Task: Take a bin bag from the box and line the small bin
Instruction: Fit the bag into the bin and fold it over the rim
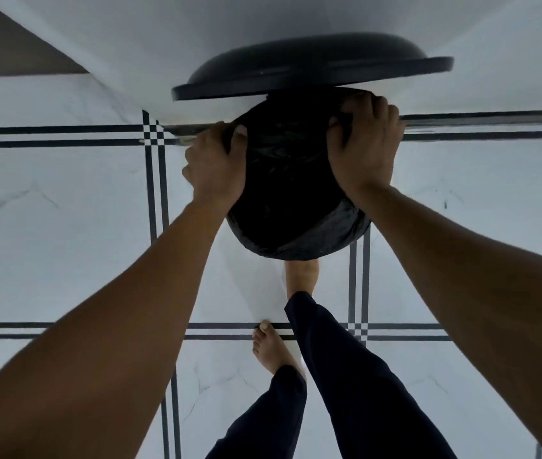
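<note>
The body of the small bin is almost wholly hidden from you: the black bin bag drapes over its rim and down its near side, and the dark inside of the bag shows no detail. The raised lid stands tilted above the opening, blurred, and covers the far edge of the rim. Your right foot disappears under the front of the bin, so you cannot tell what it rests on. The box of bags is not in view.

Your left hand sits on the left edge of the rim, fingers curled over the outside and thumb hooked inward, gripping a fold of the bag. Your right hand sits on the right and far edge, fingers bunched and curled round the gathered film. So both grips are closed on the bag, 1 on each side, with the mouth of the bag stretched open between them. The bag lies directly under and between your 2 hands, touching both.

The bin stands on a white marble-look tiled floor crossed by paired black lines with small checkered squares at the crossings. It is just in front of a white wall. Your left foot stands bare on a line, below dark trousers.
</note>
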